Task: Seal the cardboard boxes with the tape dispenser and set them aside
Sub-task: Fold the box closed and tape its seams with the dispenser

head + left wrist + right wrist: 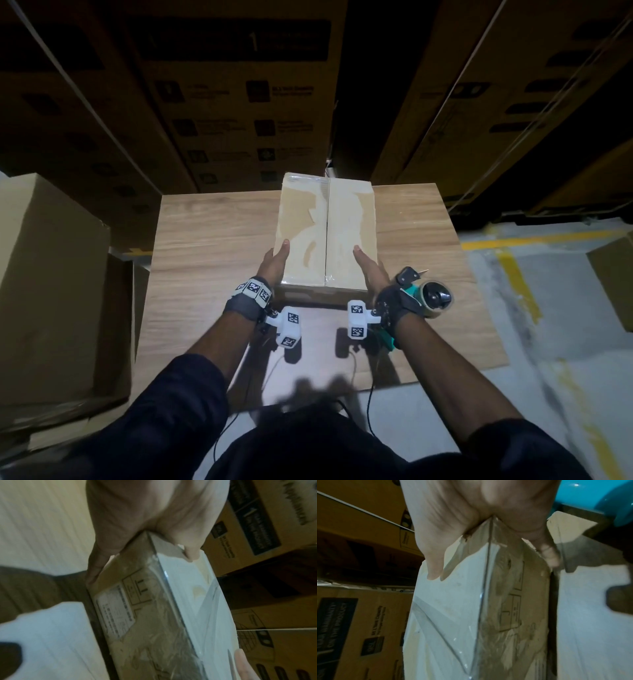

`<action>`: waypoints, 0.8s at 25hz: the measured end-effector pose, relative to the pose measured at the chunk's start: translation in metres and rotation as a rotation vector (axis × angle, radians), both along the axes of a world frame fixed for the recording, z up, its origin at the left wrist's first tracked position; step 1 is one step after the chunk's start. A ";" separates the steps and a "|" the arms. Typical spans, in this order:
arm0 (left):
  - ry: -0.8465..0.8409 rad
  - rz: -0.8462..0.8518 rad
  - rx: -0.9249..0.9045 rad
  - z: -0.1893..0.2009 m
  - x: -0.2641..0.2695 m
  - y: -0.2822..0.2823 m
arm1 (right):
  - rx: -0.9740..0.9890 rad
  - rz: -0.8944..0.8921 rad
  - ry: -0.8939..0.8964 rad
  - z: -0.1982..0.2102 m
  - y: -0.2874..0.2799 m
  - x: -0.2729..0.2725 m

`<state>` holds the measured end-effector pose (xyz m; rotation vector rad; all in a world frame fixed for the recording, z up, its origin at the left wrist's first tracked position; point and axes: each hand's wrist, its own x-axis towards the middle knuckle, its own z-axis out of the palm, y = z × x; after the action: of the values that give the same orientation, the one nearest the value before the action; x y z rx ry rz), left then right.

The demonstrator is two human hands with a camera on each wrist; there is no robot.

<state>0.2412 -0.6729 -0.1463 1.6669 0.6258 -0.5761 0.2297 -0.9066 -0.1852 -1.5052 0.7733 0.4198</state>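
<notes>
A tan cardboard box [327,233], its top flaps closed and glossy with clear tape, sits lengthwise in the middle of a wooden table [212,240]. My left hand [275,260] clasps its near left edge. In the left wrist view that hand [145,520] has its thumb on the box [137,615] top and its fingers down the side. My right hand [368,267] clasps the near right edge the same way, as the right wrist view shows of the hand [479,513] and box [505,601]. The teal tape dispenser [431,296] lies on the table just right of my right wrist.
Tall printed cartons [239,102] stand stacked right behind the table. A large plain carton [44,274] stands close on the left. To the right lies grey floor with a yellow line [513,267], and a small box [613,274] at the frame's edge.
</notes>
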 end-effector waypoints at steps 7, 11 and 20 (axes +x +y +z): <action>-0.046 0.043 0.019 0.003 -0.003 -0.002 | -0.075 -0.054 0.028 0.011 0.007 -0.007; -0.049 0.080 -0.072 0.010 -0.002 0.005 | -0.017 -0.073 0.009 0.028 0.009 -0.017; -0.106 0.041 -0.292 0.062 -0.009 -0.035 | 0.096 -0.213 -0.194 0.088 -0.038 -0.049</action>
<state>0.2325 -0.7079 -0.0839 1.3967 0.4734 -0.5194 0.1811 -0.9448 -0.0973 -1.3356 0.7399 0.1462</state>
